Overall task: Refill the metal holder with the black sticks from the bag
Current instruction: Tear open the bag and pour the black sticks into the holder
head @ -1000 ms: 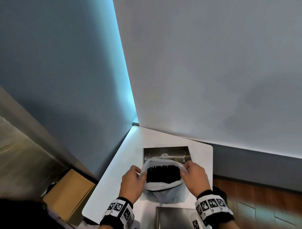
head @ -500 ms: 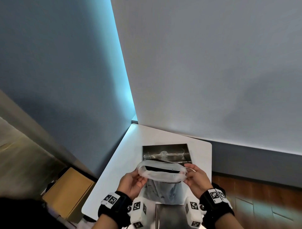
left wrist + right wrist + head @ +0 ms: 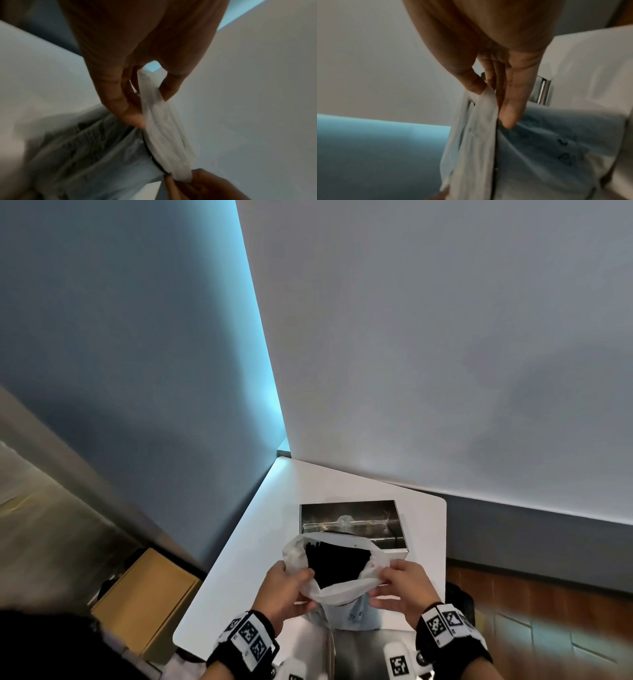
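Observation:
A translucent white plastic bag (image 3: 337,590) is held open between both hands, just in front of the open metal holder (image 3: 349,517) on the white table (image 3: 274,508). Black sticks (image 3: 337,559) fill the bag's mouth and tilt toward the holder. My left hand (image 3: 286,587) pinches the bag's left rim (image 3: 154,108) between thumb and fingers. My right hand (image 3: 402,589) pinches the right rim (image 3: 485,108) the same way. The inside of the holder shows a metal bar and looks empty of sticks.
The table sits in a corner between a blue-lit wall (image 3: 137,337) and a grey wall (image 3: 445,337). A second metal box (image 3: 359,655) lies at the near edge below the bag. A cardboard box (image 3: 147,601) stands on the floor to the left.
The bag's mouth, seen edge-on half a second ago, has tipped back toward me so the black sticks show again. Both hands have shifted slightly along the rim.

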